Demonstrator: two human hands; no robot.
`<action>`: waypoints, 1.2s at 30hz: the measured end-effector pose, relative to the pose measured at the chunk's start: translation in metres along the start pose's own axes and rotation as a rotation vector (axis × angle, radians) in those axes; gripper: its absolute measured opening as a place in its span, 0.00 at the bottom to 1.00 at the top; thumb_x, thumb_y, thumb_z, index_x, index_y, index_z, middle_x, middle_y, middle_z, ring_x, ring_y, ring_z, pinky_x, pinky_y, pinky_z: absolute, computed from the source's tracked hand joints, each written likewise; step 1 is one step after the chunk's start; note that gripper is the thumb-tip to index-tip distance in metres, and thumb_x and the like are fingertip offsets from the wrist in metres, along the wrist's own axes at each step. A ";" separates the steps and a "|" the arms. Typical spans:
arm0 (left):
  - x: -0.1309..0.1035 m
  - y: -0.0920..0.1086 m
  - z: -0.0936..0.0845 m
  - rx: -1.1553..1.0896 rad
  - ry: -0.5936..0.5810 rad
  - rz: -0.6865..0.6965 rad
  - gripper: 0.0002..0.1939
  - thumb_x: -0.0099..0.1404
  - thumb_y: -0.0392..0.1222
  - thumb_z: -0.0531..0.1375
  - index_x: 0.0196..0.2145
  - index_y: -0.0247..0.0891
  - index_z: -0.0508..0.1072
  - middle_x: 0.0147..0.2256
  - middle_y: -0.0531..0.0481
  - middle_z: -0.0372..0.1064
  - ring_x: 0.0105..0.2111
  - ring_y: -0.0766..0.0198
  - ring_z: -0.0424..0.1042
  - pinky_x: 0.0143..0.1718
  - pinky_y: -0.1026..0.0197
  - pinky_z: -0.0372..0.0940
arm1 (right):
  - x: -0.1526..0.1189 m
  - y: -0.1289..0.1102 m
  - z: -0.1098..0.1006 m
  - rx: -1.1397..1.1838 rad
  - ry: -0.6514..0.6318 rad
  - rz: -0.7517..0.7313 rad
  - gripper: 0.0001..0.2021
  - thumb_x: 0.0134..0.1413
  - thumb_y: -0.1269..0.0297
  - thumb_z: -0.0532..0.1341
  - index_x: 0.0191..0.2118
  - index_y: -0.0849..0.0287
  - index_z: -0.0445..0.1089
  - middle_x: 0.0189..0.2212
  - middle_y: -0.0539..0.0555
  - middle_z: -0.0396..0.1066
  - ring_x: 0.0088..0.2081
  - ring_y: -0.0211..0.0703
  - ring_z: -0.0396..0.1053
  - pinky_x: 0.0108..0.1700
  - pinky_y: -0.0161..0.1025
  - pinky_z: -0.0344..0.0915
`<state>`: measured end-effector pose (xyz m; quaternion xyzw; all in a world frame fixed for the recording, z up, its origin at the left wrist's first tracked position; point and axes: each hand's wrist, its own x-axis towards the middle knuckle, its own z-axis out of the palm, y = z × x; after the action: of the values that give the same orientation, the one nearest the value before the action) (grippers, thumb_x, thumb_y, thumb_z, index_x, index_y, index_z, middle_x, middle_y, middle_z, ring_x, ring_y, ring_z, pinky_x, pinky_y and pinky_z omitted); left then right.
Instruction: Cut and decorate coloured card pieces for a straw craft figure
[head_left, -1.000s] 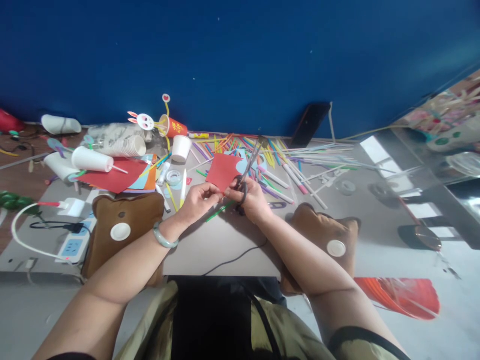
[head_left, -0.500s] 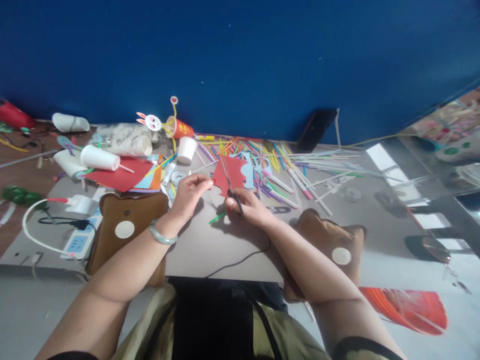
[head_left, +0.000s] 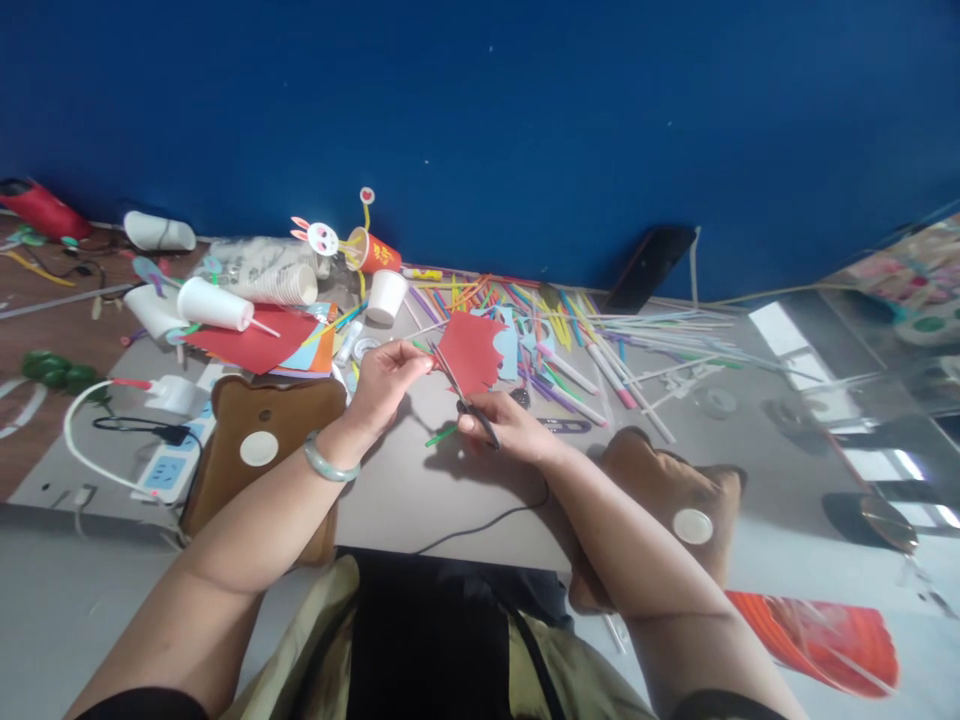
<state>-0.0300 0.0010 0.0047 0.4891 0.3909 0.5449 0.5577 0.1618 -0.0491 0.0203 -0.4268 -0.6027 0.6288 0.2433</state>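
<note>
My right hand [head_left: 506, 425] is closed around the handles of a pair of scissors [head_left: 452, 378]. The blades slant up and left, with their tips close to the fingertips of my left hand [head_left: 390, 380]. Thumb and forefinger of that left hand pinch a tiny reddish bit, which looks like a small piece of red paper [head_left: 432, 363]; most of it is hidden. Just beyond the scissors lies a larger red paper sheet [head_left: 472, 345] with a jagged, cut edge. Beside it is light-blue cut paper [head_left: 508, 345]. A short green stick [head_left: 441, 436] rests below my hands.
White paper cups [head_left: 214, 303] and red paper [head_left: 251, 340] lie at the left, near a power strip [head_left: 174, 462]. A rabbit-faced cup craft [head_left: 373, 250] is at the back. Colourful straws and markers [head_left: 611, 372] spread rightward. Brown cushions [head_left: 274, 415] flank my forearms.
The scissors have swung left, bringing their tips from over the red sheet to my left fingertips. My left hand stays pinched. The whole view has shifted slightly.
</note>
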 end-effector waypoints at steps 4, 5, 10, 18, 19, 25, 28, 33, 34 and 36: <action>-0.001 0.001 0.001 0.016 0.010 -0.024 0.06 0.53 0.40 0.65 0.22 0.37 0.73 0.25 0.51 0.73 0.30 0.64 0.73 0.38 0.59 0.68 | 0.000 0.001 0.001 0.016 0.017 0.004 0.27 0.48 0.36 0.65 0.23 0.58 0.61 0.16 0.47 0.67 0.18 0.34 0.62 0.22 0.32 0.55; -0.001 0.001 0.001 0.017 0.011 -0.028 0.06 0.52 0.40 0.65 0.22 0.37 0.73 0.25 0.51 0.73 0.30 0.64 0.73 0.38 0.59 0.68 | 0.001 0.002 0.001 0.018 0.020 0.005 0.28 0.47 0.36 0.65 0.23 0.58 0.61 0.16 0.47 0.67 0.18 0.34 0.62 0.22 0.32 0.55; -0.001 0.001 0.001 0.018 0.005 -0.030 0.06 0.52 0.39 0.65 0.22 0.37 0.73 0.24 0.51 0.73 0.29 0.65 0.72 0.37 0.60 0.68 | 0.002 0.003 0.001 0.017 0.025 0.019 0.28 0.46 0.35 0.65 0.23 0.59 0.61 0.15 0.47 0.67 0.18 0.33 0.61 0.22 0.32 0.54; -0.002 0.007 0.003 0.023 0.004 -0.045 0.05 0.52 0.38 0.64 0.21 0.37 0.73 0.24 0.51 0.73 0.29 0.64 0.73 0.37 0.59 0.69 | 0.003 0.006 0.000 0.010 0.040 0.015 0.28 0.44 0.35 0.66 0.23 0.59 0.63 0.15 0.48 0.67 0.18 0.33 0.60 0.21 0.32 0.53; -0.002 0.007 0.003 0.024 0.006 -0.044 0.05 0.52 0.38 0.64 0.21 0.37 0.73 0.24 0.51 0.73 0.30 0.64 0.73 0.38 0.59 0.69 | 0.003 0.006 0.000 0.009 0.040 0.016 0.29 0.44 0.35 0.66 0.22 0.59 0.63 0.15 0.48 0.67 0.18 0.33 0.60 0.21 0.32 0.53; -0.002 0.004 0.001 0.020 0.006 -0.030 0.04 0.52 0.39 0.64 0.22 0.38 0.74 0.24 0.51 0.73 0.30 0.63 0.73 0.37 0.59 0.69 | 0.003 0.006 -0.001 -0.017 0.049 0.011 0.28 0.45 0.36 0.66 0.22 0.58 0.61 0.14 0.47 0.66 0.18 0.33 0.59 0.22 0.33 0.52; -0.001 0.002 0.001 0.011 0.005 -0.023 0.04 0.52 0.39 0.65 0.22 0.38 0.74 0.25 0.51 0.74 0.29 0.64 0.73 0.37 0.59 0.69 | 0.004 0.008 -0.001 -0.024 0.047 0.002 0.28 0.46 0.37 0.66 0.21 0.58 0.61 0.14 0.47 0.66 0.17 0.33 0.59 0.22 0.33 0.52; -0.002 0.007 0.002 0.018 0.012 -0.044 0.04 0.51 0.38 0.64 0.22 0.37 0.74 0.24 0.52 0.73 0.29 0.64 0.72 0.36 0.60 0.68 | 0.004 0.009 -0.001 -0.027 0.051 -0.007 0.27 0.48 0.39 0.66 0.21 0.58 0.60 0.13 0.46 0.65 0.17 0.32 0.58 0.22 0.33 0.51; -0.002 0.008 0.002 0.023 0.015 -0.050 0.04 0.51 0.38 0.64 0.22 0.37 0.74 0.24 0.51 0.73 0.29 0.64 0.72 0.36 0.60 0.68 | 0.004 0.008 -0.001 -0.029 0.053 -0.006 0.27 0.49 0.39 0.66 0.20 0.58 0.60 0.13 0.46 0.64 0.17 0.32 0.57 0.22 0.33 0.51; -0.002 0.010 0.002 0.028 0.018 -0.055 0.04 0.52 0.39 0.65 0.22 0.37 0.74 0.24 0.51 0.73 0.29 0.64 0.72 0.37 0.60 0.68 | 0.004 0.007 -0.001 -0.041 0.067 -0.009 0.27 0.49 0.40 0.66 0.20 0.58 0.59 0.12 0.46 0.64 0.17 0.32 0.57 0.23 0.33 0.52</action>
<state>-0.0302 -0.0023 0.0144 0.4810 0.4168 0.5281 0.5621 0.1620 -0.0469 0.0126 -0.4497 -0.6090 0.6007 0.2572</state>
